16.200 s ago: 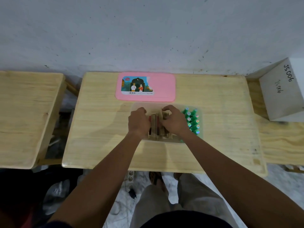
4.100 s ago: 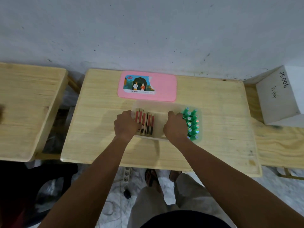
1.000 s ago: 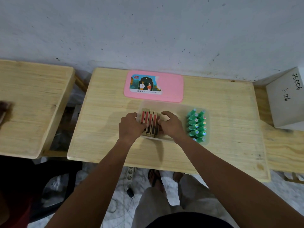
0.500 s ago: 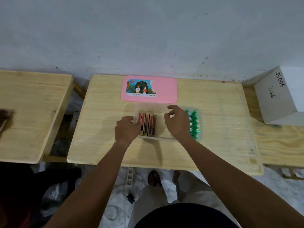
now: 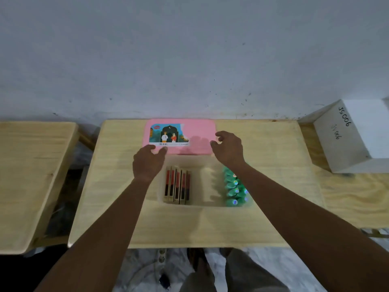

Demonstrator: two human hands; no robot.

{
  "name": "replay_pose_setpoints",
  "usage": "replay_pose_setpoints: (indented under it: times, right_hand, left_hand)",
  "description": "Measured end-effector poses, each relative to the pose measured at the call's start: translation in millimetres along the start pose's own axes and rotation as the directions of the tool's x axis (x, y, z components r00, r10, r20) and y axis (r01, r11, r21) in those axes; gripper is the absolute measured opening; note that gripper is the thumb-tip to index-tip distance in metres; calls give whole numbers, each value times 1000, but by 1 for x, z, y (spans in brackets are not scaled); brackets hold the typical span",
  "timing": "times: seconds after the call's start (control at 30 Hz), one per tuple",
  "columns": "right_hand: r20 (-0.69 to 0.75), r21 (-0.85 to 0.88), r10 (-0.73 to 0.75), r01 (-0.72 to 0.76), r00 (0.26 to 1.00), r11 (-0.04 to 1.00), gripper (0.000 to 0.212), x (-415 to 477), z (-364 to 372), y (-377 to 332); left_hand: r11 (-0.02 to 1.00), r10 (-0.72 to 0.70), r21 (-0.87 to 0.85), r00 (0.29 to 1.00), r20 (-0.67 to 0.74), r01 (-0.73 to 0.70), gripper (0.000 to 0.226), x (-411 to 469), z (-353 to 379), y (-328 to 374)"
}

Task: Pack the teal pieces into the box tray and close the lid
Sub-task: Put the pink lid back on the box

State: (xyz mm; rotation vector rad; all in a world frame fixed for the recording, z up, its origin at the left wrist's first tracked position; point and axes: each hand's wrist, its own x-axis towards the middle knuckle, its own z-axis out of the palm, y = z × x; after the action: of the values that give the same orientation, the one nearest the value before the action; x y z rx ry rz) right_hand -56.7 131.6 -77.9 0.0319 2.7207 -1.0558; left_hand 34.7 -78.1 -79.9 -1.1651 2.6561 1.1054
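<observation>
Nearest the camera, the person's legs in light trousers (image 5: 248,272) show below the front edge of the pale wooden desk (image 5: 210,226), with a white power strip (image 5: 161,256) on the floor between them and the desk. Both bare forearms reach forward over the desk top.

A translucent rectangular box tray (image 5: 205,204) sits on the middle of the desk. Its left part holds a row of thin wooden tiles with red and dark faces (image 5: 177,186), standing on edge side by side. Its right part holds the teal cone-shaped pieces (image 5: 232,187), packed upright in rows; the right forearm crosses over some of them. The middle of the tray between the two groups is bare.

The left hand (image 5: 147,162) is beyond the tray's far-left corner, palm down, fingers (image 5: 163,149) loosely spread and reaching the near edge of the lid. It holds nothing. The right hand (image 5: 228,147) is at the lid's right end, fingers curled and apart, thumb separated; it grips nothing, and contact with the lid cannot be confirmed.

The pink rectangular plastic lid with an illustrated label (image 5: 181,137) lies flat on the desk just beyond the tray, off the tray entirely.

A second wooden desk (image 5: 31,165) stands to the left, apart. At the right, a white box with handwritten marking (image 5: 349,135) rests on a further wooden surface. A grey wall (image 5: 189,55) stands behind.
</observation>
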Motion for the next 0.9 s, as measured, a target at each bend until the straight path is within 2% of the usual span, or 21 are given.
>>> replay_pose_setpoints:
  times: [0.13, 0.3, 0.43, 0.53, 0.57, 0.63, 0.73, 0.83, 0.9]
  right_hand:
    - [170, -90, 157, -143, 973, 986, 50, 36, 7, 8]
    - [180, -81, 235, -224, 955, 971, 41, 53, 19, 8]
    - [172, 122, 382, -405, 908, 906, 27, 68, 20, 11]
    - [193, 309, 428, -469, 883, 828, 6, 70, 12, 12]
    - [208, 388, 438, -484, 875, 784, 11, 67, 6, 9]
    - [201, 501, 430, -470, 880, 727, 20, 61, -7, 1]
    - [129, 523, 395, -401, 910, 752, 18, 45, -31, -3]
    - [-5, 391, 322, -294, 947, 872, 8, 13, -52, 3]
    - [-71, 283, 278, -248, 958, 927, 17, -13, -59, 14]
  left_hand:
    - [998, -69, 14, 998, 9, 68, 66, 46, 5, 5]
    - [989, -149, -14, 989, 13, 149, 72, 66, 13, 10]
    - [974, -213, -100, 974, -81, 205, 66, 70, 9, 11]
    - [970, -196, -176, 970, -144, 169, 55, 69, 0, 10]
    - [972, -176, -187, 970, -167, 144, 50, 67, -4, 12]
    - [973, -141, -211, 966, -218, 95, 41, 58, -12, 15]
    - [948, -142, -314, 958, -251, 58, 36, 35, -22, 22]
    - [897, -158, -438, 972, -172, 68, 39, 11, -25, 16]
    - [840, -167, -533, 984, -69, 105, 38, -4, -24, 6]
